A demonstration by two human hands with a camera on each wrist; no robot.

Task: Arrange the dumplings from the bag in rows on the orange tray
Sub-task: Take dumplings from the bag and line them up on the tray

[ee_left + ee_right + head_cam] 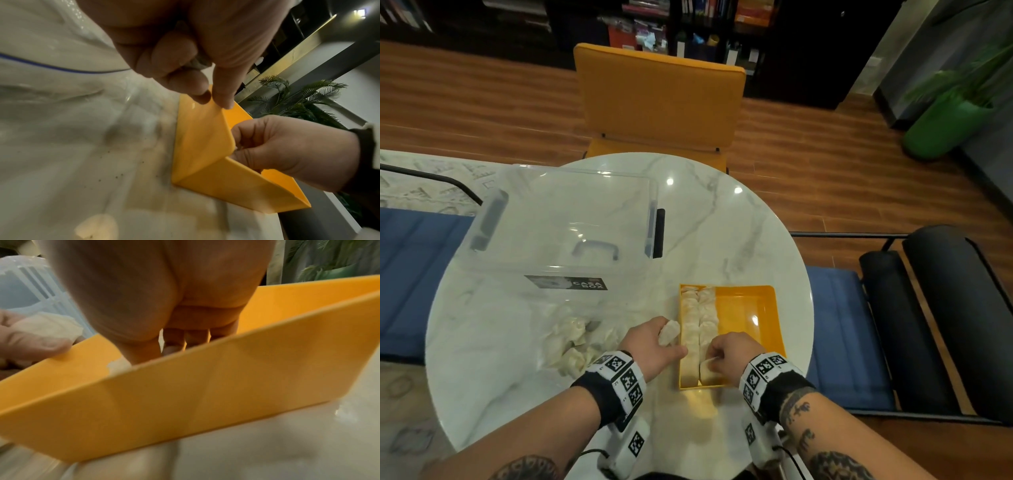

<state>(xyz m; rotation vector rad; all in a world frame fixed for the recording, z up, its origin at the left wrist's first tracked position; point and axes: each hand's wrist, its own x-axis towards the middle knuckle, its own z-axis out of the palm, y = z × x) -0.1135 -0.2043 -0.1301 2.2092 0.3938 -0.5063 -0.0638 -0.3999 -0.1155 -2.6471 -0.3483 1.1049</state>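
Two rows of dumplings [700, 325] fill the left side of the tray [756, 308]; the rest lie in the bag [571, 339] on the bench [722, 222]. Right hand [729, 353] pinches the near end dumpling of row two, seating it. Left hand [654, 342] grips a spare dumpling [669, 331] beside the tray. Next, likely: start row three alongside.

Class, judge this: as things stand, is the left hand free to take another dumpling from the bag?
Probably not yet. The left hand already holds a dumpling beside the orange tray; the bag lies open, unobstructed, to its left.
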